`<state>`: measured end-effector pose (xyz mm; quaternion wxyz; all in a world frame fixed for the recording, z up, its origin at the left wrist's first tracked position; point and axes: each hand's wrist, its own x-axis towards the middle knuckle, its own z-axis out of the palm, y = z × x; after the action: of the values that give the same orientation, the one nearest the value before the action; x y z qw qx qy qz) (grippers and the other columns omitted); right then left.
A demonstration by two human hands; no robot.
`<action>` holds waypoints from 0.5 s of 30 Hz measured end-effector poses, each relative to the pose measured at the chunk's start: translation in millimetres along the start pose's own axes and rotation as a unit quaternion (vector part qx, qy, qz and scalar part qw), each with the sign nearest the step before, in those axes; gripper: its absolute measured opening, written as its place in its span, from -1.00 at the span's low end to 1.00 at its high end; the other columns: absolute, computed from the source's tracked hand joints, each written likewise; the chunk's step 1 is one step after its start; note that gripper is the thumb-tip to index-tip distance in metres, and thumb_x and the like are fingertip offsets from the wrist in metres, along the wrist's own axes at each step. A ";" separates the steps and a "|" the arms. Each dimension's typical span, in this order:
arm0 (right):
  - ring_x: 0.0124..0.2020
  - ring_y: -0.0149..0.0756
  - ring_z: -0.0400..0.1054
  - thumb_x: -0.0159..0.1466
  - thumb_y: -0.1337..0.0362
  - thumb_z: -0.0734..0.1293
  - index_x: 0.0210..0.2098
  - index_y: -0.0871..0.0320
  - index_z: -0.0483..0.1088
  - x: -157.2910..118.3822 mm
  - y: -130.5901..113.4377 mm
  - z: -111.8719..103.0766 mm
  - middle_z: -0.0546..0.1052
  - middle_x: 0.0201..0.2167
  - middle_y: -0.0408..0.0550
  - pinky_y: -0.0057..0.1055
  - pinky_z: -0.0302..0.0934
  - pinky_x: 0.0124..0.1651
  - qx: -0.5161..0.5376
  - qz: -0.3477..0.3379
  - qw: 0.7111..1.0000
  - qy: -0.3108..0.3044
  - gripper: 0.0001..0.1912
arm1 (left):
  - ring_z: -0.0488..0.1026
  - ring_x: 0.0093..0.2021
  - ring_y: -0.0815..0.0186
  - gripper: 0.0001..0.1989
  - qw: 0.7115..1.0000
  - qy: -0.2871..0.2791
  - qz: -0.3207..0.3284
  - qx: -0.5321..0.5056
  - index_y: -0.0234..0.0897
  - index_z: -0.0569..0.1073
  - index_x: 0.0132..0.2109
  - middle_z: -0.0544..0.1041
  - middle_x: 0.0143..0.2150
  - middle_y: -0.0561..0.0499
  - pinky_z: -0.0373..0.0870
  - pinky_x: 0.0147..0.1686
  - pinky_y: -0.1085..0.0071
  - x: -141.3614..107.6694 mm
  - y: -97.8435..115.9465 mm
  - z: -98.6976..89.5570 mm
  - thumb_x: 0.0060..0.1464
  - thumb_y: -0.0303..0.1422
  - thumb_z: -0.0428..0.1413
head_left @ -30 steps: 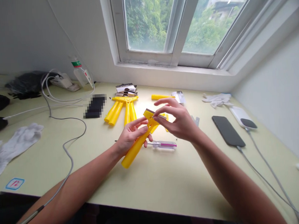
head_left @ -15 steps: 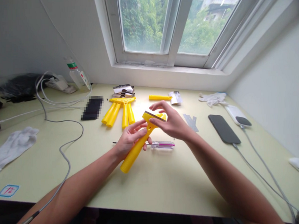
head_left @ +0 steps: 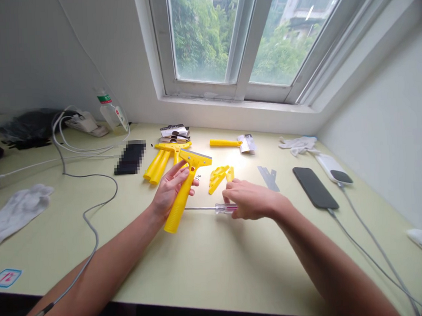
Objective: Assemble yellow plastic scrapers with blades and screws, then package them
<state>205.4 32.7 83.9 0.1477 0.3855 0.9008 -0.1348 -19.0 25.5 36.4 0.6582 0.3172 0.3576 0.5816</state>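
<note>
Left fingers point(head_left: 174, 174) wrap snugly round the handle of a yellow scraper point(head_left: 178, 202), its steel blade point(head_left: 195, 154) standing just beyond the fingertips, a firm hold that looks right for keeping it steady. Right fingers point(head_left: 230, 194) close over the clear handle of a screwdriver point(head_left: 225, 208), its thin shaft reaching left almost to the scraper. Just beyond those right fingers lie yellow plastic pieces point(head_left: 218, 179); further right, steel strips point(head_left: 268, 178) and a black phone point(head_left: 315, 188). Pale desktop point(head_left: 216, 266) runs below both hands toward the front edge.
</note>
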 end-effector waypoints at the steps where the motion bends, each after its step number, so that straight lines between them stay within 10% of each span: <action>1: -0.29 -0.17 0.38 0.10 0.29 0.39 -0.25 0.13 0.45 -8.1 3.2 -8.6 0.52 -0.31 0.00 -0.37 0.17 -0.37 0.033 0.012 0.999 -0.003 -0.80 | 0.54 -0.41 0.37 -0.55 1.000 -0.005 0.002 0.000 -0.13 0.48 0.09 0.48 -0.09 -0.03 0.42 -0.60 0.54 -0.2 1.3 0.0 0.01 -0.40 0.25; 8: -0.49 -0.38 0.43 0.20 0.15 0.39 -0.31 0.07 0.49 -75.0 35.8 -55.9 0.55 -0.47 -0.17 -0.47 0.27 -0.47 0.242 -0.023 0.939 0.243 -0.86 | 0.54 -0.41 0.36 -0.57 1.000 -0.015 0.014 0.005 -0.14 0.50 0.07 0.49 -0.14 -0.01 0.42 -0.60 0.53 1.9 0.9 -2.5 0.00 -0.39 0.26; 15: -0.76 -0.40 0.29 0.06 0.43 0.41 -0.53 0.16 0.45 -80.2 51.5 -52.6 0.40 -0.74 -0.20 -0.49 0.09 -0.76 0.281 0.001 0.698 0.659 -0.92 | 0.54 -0.43 0.34 -0.55 1.000 -0.024 -0.008 0.014 -0.16 0.50 0.06 0.48 -0.12 -0.03 0.43 -0.62 0.50 -0.9 -7.6 1.0 -0.03 -0.39 0.29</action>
<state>287.5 33.3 155.3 -0.5985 0.4001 0.6878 -0.0932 -14.2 23.7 30.7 0.6670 0.3370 0.3523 0.5634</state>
